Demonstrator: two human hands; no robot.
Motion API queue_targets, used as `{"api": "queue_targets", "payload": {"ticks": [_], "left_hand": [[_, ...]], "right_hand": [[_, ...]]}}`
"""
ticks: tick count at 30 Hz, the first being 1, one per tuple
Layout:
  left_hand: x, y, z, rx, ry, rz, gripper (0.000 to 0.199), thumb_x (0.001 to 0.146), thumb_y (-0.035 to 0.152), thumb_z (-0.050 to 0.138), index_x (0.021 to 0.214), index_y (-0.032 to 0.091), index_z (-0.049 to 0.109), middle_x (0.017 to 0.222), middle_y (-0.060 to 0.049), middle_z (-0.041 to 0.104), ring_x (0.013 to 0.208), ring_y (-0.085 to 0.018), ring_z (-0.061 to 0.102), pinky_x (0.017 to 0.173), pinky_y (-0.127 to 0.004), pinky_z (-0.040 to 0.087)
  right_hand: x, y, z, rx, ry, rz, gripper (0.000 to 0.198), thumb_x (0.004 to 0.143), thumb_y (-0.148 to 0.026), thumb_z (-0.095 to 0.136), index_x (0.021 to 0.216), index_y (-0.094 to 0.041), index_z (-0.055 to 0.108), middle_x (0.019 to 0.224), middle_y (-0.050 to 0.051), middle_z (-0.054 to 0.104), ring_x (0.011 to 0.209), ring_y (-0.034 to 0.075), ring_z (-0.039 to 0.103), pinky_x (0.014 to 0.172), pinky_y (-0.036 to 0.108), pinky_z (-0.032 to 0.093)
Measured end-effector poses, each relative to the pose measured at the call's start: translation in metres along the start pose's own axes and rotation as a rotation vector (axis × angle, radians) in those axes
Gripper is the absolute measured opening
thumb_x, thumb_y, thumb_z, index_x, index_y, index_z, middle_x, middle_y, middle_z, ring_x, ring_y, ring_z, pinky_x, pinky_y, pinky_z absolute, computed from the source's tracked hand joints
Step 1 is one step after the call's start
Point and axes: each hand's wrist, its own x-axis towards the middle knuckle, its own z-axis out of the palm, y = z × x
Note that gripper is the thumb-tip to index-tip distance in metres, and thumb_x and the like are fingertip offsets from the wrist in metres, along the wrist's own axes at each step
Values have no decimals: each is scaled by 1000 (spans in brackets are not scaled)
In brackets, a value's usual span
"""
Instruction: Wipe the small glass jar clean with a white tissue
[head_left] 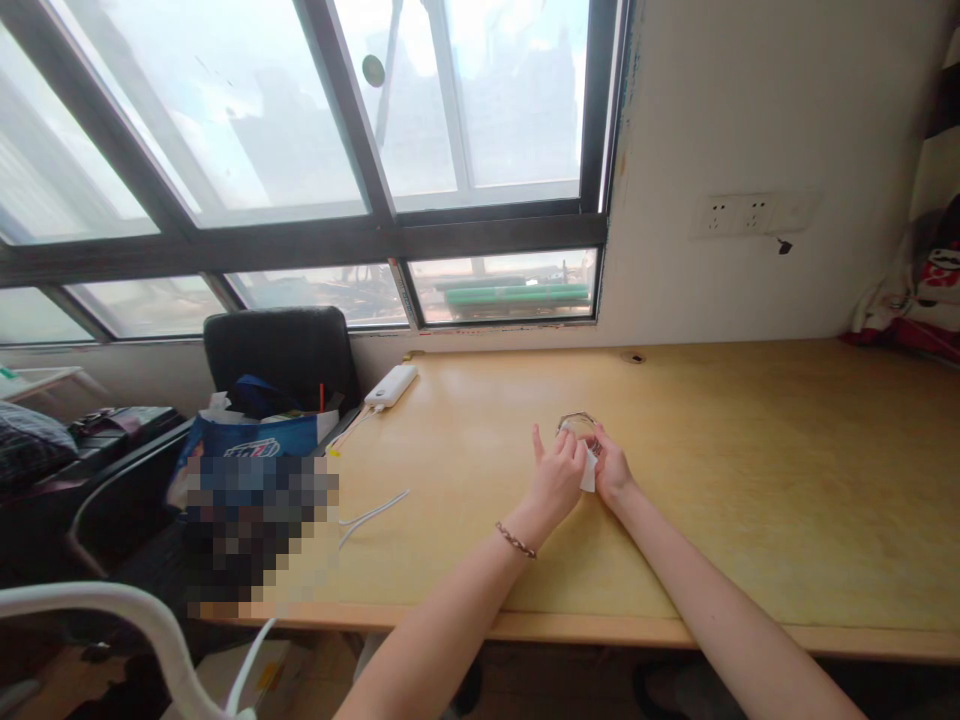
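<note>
Over the middle of the desk (465,420) my two hands meet. My left hand (556,478) is closed on a small white wipe, likely tissue or cloth (589,472), whose loose end hangs between the hands; its little finger sticks out. The fingers of my right hand (613,468) curl round a thin, dark-edged, ring-like object (577,416) that looks open or see-through in the middle. The left fingertips press the white piece against this object. Its lower part is hidden by my fingers, and I cannot make out its exact kind.
A white power bank (391,385) with cables lies at the desk's far left corner. A white cable (375,515) crosses the left edge. Left of the desk, a black chair (281,345) bears a blue bag (247,445). Wall sockets (739,213) are at the right.
</note>
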Motion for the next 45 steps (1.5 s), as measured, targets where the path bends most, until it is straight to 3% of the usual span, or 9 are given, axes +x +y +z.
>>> {"api": "queue_targets", "payload": {"ticks": [6, 9, 16, 24, 29, 34, 37, 41, 45], "left_hand": [[-3, 7, 17, 20, -100, -74, 44, 74, 16, 40, 115, 3, 38, 117, -21, 45, 115, -28, 35, 98, -54, 10], [-6, 3, 11, -93, -116, -19, 57, 65, 17, 47, 119, 6, 33, 119, -19, 44, 118, -28, 31, 100, -51, 9], [-1, -10, -2, -316, -144, 58, 29, 64, 14, 48, 93, 17, 45, 94, -6, 57, 93, -18, 52, 100, -46, 16], [-2, 6, 0, -77, -7, -38, 16, 72, 15, 46, 87, 13, 51, 79, -8, 58, 80, -20, 55, 97, -49, 21], [0, 21, 15, 63, 10, -173, 25, 77, 13, 38, 95, 4, 53, 89, -17, 59, 95, -25, 52, 95, -48, 24], [-1, 7, 10, 40, -15, -75, 45, 76, 23, 41, 116, 2, 40, 117, -21, 46, 116, -28, 36, 99, -50, 17], [-3, -3, 0, -51, -34, 19, 49, 73, 26, 45, 118, 9, 38, 124, -17, 41, 120, -26, 30, 101, -51, 11], [-3, -7, -9, -189, -46, 87, 47, 70, 24, 47, 116, 14, 39, 120, -12, 46, 116, -22, 35, 103, -48, 5], [0, -8, -11, -257, -46, 105, 36, 70, 21, 48, 107, 17, 45, 108, -9, 53, 107, -19, 44, 103, -47, -1]], "right_hand": [[-2, 6, -4, -334, -32, -188, 29, 65, -43, 62, 72, -15, 60, 67, 1, 63, 62, 15, 55, 56, 24, 41], [-1, 7, -6, -310, -53, -169, 31, 66, -46, 60, 73, -15, 59, 69, 2, 63, 63, 16, 56, 55, 25, 41], [4, 8, -8, -178, -33, -118, 33, 68, -49, 55, 60, -17, 56, 55, 0, 59, 50, 14, 51, 48, 25, 38], [2, 8, -6, -170, -60, -82, 32, 67, -47, 58, 59, -16, 58, 55, 0, 59, 51, 13, 51, 48, 25, 37], [0, 6, -5, -186, -102, -89, 28, 70, -43, 56, 63, -17, 62, 63, 2, 63, 60, 15, 55, 58, 26, 41], [-2, 0, -3, -38, -143, 21, 18, 68, -34, 58, 70, -18, 64, 73, 3, 66, 74, 18, 58, 71, 29, 44], [-3, -4, -3, 3, -205, 91, 26, 72, -39, 51, 79, -18, 64, 81, 5, 66, 83, 20, 58, 76, 32, 44], [-3, -4, -6, -28, -252, 154, 47, 77, -53, 35, 85, -16, 62, 83, 9, 65, 89, 24, 58, 78, 39, 43], [3, 0, -12, -32, -247, 180, 45, 79, -48, 34, 84, -15, 63, 86, 10, 65, 91, 23, 57, 81, 38, 42]]}}
